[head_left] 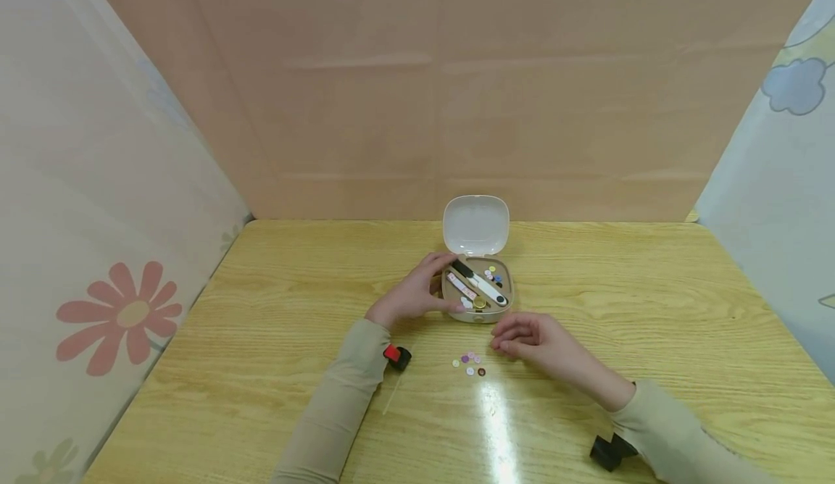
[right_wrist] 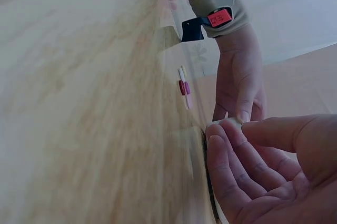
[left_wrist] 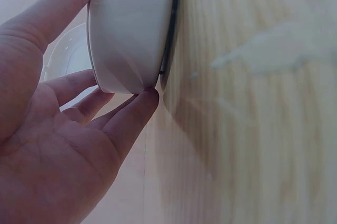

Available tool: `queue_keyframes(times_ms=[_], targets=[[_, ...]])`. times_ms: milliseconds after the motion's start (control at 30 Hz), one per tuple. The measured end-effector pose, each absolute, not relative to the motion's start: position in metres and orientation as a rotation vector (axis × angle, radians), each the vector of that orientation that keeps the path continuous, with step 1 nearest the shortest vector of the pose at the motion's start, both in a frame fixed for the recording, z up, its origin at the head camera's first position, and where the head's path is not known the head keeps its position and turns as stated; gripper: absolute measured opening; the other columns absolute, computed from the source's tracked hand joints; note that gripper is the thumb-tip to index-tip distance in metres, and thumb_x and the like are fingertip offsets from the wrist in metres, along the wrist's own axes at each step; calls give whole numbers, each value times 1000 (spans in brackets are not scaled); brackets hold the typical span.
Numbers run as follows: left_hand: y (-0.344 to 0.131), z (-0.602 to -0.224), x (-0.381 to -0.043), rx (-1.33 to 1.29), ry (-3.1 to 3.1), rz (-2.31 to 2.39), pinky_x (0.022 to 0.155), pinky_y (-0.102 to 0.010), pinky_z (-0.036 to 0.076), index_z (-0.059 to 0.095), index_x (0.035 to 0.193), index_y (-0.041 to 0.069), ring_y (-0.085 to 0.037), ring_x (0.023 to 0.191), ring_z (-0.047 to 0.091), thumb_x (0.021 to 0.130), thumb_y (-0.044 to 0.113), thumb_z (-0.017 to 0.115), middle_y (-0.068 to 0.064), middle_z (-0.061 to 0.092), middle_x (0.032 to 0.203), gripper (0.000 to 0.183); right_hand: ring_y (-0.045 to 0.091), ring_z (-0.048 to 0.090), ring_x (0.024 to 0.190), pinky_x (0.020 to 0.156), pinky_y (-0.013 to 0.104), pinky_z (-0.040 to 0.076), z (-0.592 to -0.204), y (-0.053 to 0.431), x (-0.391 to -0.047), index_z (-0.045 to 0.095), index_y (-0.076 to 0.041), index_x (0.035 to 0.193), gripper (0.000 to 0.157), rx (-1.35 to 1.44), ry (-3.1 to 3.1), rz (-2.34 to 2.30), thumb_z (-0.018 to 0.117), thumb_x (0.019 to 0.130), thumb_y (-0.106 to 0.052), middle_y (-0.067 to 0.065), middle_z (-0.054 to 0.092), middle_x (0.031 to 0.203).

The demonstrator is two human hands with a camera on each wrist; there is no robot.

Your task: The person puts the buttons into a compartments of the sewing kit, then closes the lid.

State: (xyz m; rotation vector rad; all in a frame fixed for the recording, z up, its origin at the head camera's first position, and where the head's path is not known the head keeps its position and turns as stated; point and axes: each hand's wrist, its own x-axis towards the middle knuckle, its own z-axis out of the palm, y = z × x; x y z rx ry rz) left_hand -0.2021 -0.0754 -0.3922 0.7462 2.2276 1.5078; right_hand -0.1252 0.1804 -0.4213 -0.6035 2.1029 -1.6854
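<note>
A white sewing kit box [head_left: 478, 317] stands on the table with its lid [head_left: 476, 224] raised at the back. In its beige tray lie a white-handled tool with a black end [head_left: 485, 288], a pink-patterned strip [head_left: 462, 285], a small gold round piece [head_left: 479, 302] and several buttons [head_left: 499, 279]. My left hand [head_left: 415, 292] grips the box's left side, thumb near the front and fingers toward the back; the left wrist view shows fingertips low on the side wall [left_wrist: 131, 29]. By the front right corner, my right hand [head_left: 538, 340] hovers with loosely bent fingers and nothing visible in them.
Several loose buttons [head_left: 470, 372] in white, pink, purple and dark red lie on the wooden table [head_left: 293, 368] in front of the box. A brown backdrop [head_left: 365, 107] rises behind the table, with patterned cloths [head_left: 98, 201] at the sides.
</note>
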Motion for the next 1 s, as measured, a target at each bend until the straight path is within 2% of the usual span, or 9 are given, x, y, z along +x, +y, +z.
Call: queue_keyframes(times_ms=[533, 1000], targets=[[-75, -393, -201, 747, 2233, 1503, 108, -45, 34, 27, 147, -5, -32, 132, 34, 77, 2, 79, -21, 27, 145, 87, 29, 66, 91, 77, 32, 56, -428, 170, -118, 61, 6, 108, 19, -631, 2129, -1590, 62, 91, -2, 16, 67, 98], [-76, -393, -201, 756, 2237, 1505, 107, -45, 34, 27, 147, -5, -32, 132, 34, 77, 2, 80, -21, 27, 145, 87, 25, 66, 90, 78, 30, 56, -429, 165, -118, 62, 3, 106, 17, -689, 2155, -1532, 62, 89, 2, 13, 68, 98]])
